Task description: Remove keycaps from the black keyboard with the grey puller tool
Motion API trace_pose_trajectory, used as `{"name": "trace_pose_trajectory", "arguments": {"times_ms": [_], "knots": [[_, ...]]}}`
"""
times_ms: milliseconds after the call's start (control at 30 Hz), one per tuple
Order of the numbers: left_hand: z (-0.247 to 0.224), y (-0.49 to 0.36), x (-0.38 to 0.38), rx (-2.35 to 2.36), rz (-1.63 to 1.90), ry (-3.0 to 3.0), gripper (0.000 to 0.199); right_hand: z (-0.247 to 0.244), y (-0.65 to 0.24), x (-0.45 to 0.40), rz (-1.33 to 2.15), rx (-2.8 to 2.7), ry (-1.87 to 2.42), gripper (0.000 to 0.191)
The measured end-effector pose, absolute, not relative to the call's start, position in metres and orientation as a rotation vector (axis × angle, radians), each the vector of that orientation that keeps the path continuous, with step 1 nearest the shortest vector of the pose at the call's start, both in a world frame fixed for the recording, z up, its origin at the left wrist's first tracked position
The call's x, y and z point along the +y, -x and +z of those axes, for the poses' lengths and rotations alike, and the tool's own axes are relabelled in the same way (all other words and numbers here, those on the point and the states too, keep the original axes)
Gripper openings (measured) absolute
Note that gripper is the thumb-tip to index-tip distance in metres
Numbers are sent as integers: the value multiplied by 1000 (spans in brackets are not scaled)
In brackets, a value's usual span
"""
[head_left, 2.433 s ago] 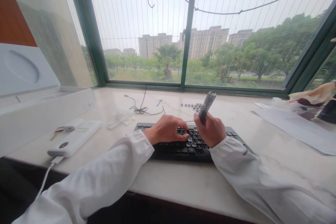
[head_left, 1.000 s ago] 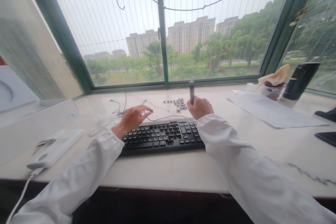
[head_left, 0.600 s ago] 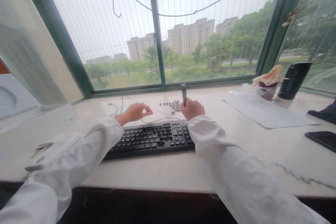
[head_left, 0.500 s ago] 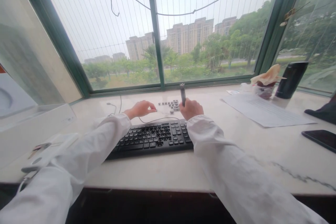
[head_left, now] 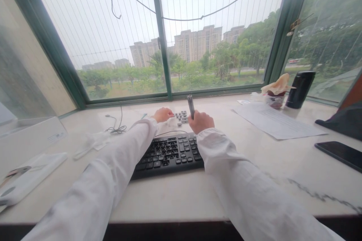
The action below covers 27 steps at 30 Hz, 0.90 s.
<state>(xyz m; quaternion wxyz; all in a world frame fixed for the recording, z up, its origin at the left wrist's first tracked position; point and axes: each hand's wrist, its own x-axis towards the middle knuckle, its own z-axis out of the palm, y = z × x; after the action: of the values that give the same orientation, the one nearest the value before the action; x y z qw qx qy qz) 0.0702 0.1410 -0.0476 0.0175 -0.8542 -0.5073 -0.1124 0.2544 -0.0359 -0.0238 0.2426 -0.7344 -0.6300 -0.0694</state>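
A black keyboard [head_left: 169,154] with many keycaps off lies under my forearms. My right hand [head_left: 201,121] is wrapped round a dark, pen-like tool [head_left: 190,106] held upright above the keyboard's back edge. Loose keycaps [head_left: 182,117] lie in rows on the white surface behind the keyboard, just left of that hand. My left hand [head_left: 163,115] is at the left end of these rows, its fingertips pinched together low over the surface. Whatever is between those fingertips is too small to make out.
To the right are printed paper [head_left: 277,120], a black phone [head_left: 341,152], a black bottle [head_left: 300,89] and a bag with food [head_left: 275,92]. A coiled cable [head_left: 117,128], a white box [head_left: 31,131] and a flat white case [head_left: 34,177] are at the left.
My left hand has moved right to the keycap rows; the small piece seen at its fingertips earlier no longer shows. The camera view has shifted a little. My right hand still holds the tool.
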Motion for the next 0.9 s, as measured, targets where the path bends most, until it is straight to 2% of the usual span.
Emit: {"name": "trace_pose_trajectory", "arguments": {"times_ms": [900], "knots": [[-46,-75,138,-1581,-282,2629,27,-22,-250,-38,-160,-1738,2023,35]]}}
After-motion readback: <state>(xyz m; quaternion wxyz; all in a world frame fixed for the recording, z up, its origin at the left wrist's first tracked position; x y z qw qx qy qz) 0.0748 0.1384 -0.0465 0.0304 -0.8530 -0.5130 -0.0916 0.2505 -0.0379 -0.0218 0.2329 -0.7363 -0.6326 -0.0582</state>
